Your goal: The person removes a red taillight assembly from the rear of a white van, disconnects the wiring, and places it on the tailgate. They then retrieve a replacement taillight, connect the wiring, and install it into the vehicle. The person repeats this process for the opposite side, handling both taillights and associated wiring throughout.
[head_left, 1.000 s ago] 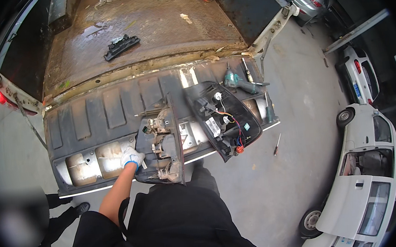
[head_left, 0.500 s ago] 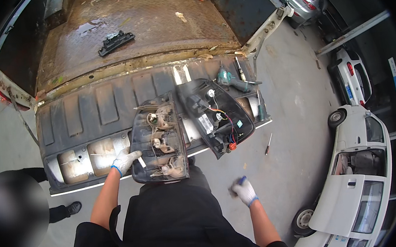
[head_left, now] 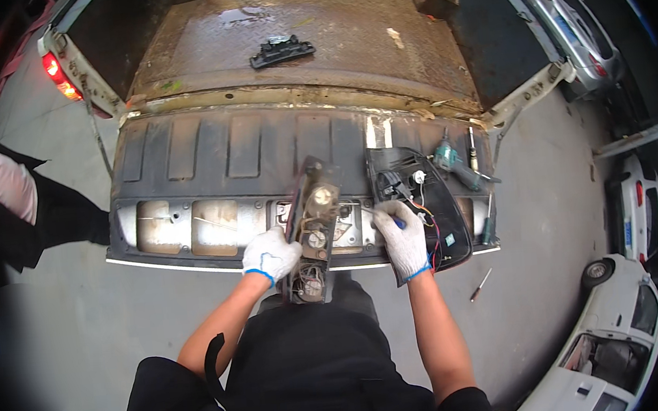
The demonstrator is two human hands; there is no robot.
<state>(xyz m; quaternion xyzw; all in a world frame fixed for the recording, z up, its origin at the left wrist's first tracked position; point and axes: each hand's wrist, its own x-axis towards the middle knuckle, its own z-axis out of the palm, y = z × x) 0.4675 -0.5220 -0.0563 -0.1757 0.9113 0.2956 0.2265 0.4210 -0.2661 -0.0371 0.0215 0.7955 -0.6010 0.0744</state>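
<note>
Dusty and brown-stained, an old tail light (head_left: pixel 316 238) stands tilted on its edge at the near side of the lowered tailgate (head_left: pixel 205 150). My left hand (head_left: pixel 270 255), in a white glove, grips its left side. Its bulb sockets and wires face right. My right hand (head_left: pixel 404 244), gloved too, is closed round a screwdriver (head_left: pixel 399 222) with a blue handle, its thin shaft pointing left toward the tail light. Under and beside that hand lies a cleaner black tail light (head_left: pixel 452 233), back side up, with white sockets and coloured wires.
A green cordless drill (head_left: pixel 451 160), a screwdriver (head_left: pixel 472 144) and a green-handled tool (head_left: pixel 489 226) lie on the tailgate's right end. Another screwdriver (head_left: pixel 480 284) is on the floor. The truck bed holds a black part (head_left: pixel 281 51). A person (head_left: pixel 51 200) stands at left; cars (head_left: pixel 590 370) at right.
The old tail light has been turned from lying flat to standing on its edge. My right hand has come up from the right to the tailgate. My view has shifted left.
</note>
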